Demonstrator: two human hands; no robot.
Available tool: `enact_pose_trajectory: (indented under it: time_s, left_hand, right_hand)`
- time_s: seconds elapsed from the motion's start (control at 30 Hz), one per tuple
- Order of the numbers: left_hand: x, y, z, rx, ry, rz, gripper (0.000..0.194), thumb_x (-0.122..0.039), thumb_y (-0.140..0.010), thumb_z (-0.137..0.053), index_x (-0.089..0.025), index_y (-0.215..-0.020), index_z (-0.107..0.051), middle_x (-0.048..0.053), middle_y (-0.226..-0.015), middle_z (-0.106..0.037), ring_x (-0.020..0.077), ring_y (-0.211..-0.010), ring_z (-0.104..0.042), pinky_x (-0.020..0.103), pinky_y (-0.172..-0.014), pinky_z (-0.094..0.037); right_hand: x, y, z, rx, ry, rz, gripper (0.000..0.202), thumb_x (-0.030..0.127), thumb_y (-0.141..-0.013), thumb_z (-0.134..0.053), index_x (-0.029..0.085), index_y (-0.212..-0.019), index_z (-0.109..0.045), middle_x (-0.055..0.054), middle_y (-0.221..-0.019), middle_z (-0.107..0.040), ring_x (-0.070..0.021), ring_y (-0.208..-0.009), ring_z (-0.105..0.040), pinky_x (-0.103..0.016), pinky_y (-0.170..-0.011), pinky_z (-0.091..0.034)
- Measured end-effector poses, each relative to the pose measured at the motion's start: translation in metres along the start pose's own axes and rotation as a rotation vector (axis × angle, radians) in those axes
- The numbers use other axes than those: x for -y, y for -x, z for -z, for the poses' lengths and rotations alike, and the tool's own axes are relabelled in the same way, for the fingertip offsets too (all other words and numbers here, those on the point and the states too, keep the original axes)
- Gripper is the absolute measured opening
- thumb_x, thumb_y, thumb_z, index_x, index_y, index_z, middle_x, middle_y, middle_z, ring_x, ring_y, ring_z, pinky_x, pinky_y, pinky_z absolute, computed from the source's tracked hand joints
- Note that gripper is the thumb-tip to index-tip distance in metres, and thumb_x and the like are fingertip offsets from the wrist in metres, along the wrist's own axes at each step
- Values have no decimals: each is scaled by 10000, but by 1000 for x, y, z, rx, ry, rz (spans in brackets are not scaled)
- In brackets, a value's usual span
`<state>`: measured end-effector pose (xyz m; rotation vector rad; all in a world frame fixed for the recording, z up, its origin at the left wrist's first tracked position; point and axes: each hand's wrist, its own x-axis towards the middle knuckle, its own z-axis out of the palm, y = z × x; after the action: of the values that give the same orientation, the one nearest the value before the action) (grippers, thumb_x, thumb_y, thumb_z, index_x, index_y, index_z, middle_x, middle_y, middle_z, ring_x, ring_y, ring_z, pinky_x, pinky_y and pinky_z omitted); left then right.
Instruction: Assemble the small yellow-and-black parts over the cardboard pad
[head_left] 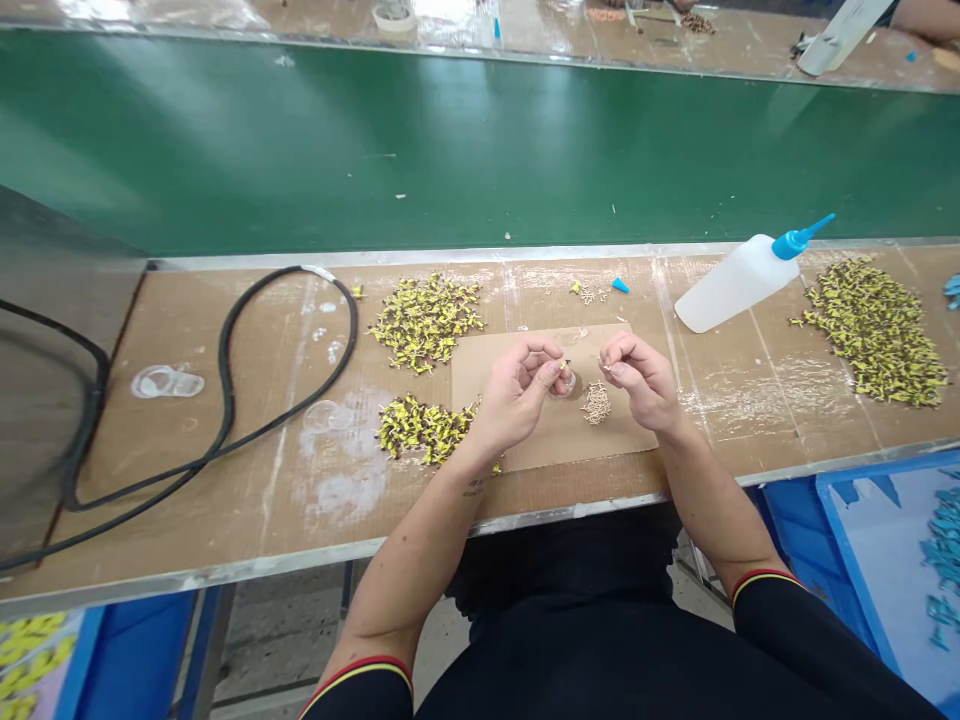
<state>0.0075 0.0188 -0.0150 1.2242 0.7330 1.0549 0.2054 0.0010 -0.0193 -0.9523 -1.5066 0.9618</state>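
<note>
My left hand point(527, 388) is pinched on a small yellow and dark piece point(564, 365), mostly covered by the fingertips. Across from it, my right hand point(639, 378) has thumb and finger together on a tiny pale piece point(606, 366), too small to make out well. Both hands are over a flat cardboard sheet point(555, 450), a short gap apart. Between and below them lies a little heap of pale beige bits point(597, 403). Left of my left hand are two piles of small yellow and dark pieces, an upper pile point(426, 320) and a lower pile point(421, 428).
A white squeeze bottle point(739, 285) with a blue nozzle lies tilted at right, before a large yellow-dark pile point(874, 335). A blue cap point(620, 285) rests behind my hands. A black cable point(225, 370) loops at left. Blue crates point(844, 560) stand below the table edge.
</note>
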Motion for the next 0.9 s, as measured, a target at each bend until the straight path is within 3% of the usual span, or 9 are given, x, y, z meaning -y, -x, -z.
enact_pose_trajectory:
  time_s: [0.13,0.3,0.5,0.67,0.77,0.9]
  left_hand:
    - [0,1,1,34,24,15,359,-542,-959,-652,-220,-1046,-519,-20,-712,-680,104,-608,-634,238,-616,-530]
    - [0,2,-2,32,13,-6,353,-534,-962,-652,-212,-1095,-590,-17,-731,-676,86,-590,-585,224,-603,-504]
    - [1,3,-5,46,50,35,386,-517,-894,-752,-188,-1043,-613,30,-844,-724,118,-681,-706,259,-682,-600]
    - [3,7,-7,62,92,107,394,-507,-861,-792,-179,-991,-619,32,-787,-744,173,-734,-777,306,-753,-655]
    - [5,10,-7,-5,-26,35,328,-444,-842,-824,-160,-953,-704,74,-898,-793,185,-841,-786,309,-822,-653]
    - [6,11,-7,-64,-222,-95,182,-332,-876,-786,-165,-945,-789,74,-910,-820,176,-816,-777,297,-797,-641]
  right_hand:
    - [1,0,0,-7,27,8,235,426,-958,-598,237,-823,-566,13,-754,-506,-136,-636,-454,-304,-588,-406]
    - [1,1,-3,-13,59,59,198,388,-968,-600,241,-838,-578,8,-764,-533,-141,-667,-490,-293,-588,-417]
    - [2,2,-5,-13,91,68,188,381,-968,-594,237,-847,-586,2,-769,-558,-146,-680,-514,-290,-595,-435]
    - [2,2,-5,26,90,121,113,267,-972,-573,236,-864,-584,11,-779,-565,-133,-682,-537,-273,-606,-446]
    - [1,3,-6,46,90,136,111,227,-971,-551,236,-862,-569,13,-784,-554,-131,-685,-542,-268,-607,-445]
    - [0,4,-8,58,119,141,111,184,-956,-534,236,-860,-550,12,-790,-537,-132,-688,-528,-274,-619,-439]
